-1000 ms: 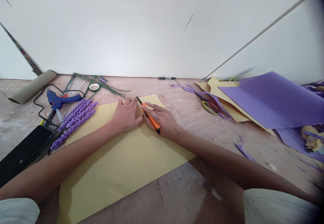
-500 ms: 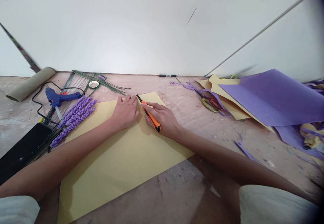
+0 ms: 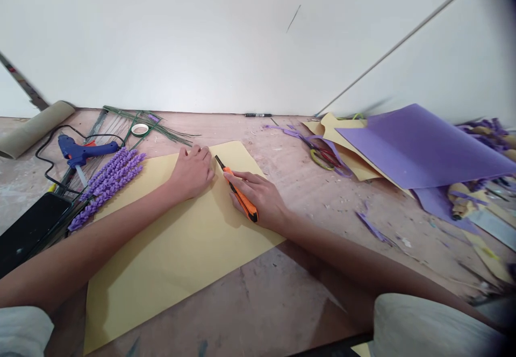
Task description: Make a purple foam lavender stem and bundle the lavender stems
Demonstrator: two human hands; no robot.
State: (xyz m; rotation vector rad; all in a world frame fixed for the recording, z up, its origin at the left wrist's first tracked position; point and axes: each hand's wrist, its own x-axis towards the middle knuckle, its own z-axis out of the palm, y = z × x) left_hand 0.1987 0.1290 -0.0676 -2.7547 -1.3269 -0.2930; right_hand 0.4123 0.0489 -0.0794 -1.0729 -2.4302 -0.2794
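Observation:
A large pale yellow sheet of paper (image 3: 173,260) lies flat in front of me. My left hand (image 3: 192,171) rests on its far part with bent fingers pressed down at the far edge; the fingertips are partly hidden. Wrapped in my right hand (image 3: 262,198) is an orange utility knife (image 3: 244,198) with black parts. The knife slants away from me to the left, its dark tip over the paper, just right of my left hand and apart from it. Whether the tip touches the paper I cannot tell.
On the left are a blue glue gun (image 3: 86,151), purple braided stems (image 3: 110,185), green wires (image 3: 169,131), a tape roll (image 3: 140,130), a phone (image 3: 34,230) and a cardboard tube (image 3: 38,128). Scissors (image 3: 322,159) and purple sheets (image 3: 415,152) lie right. A white wall (image 3: 181,40) stands behind.
My view has turned slightly right. The knife in my right hand has drawn back toward me and a little away from my left hand, which stays on the paper.

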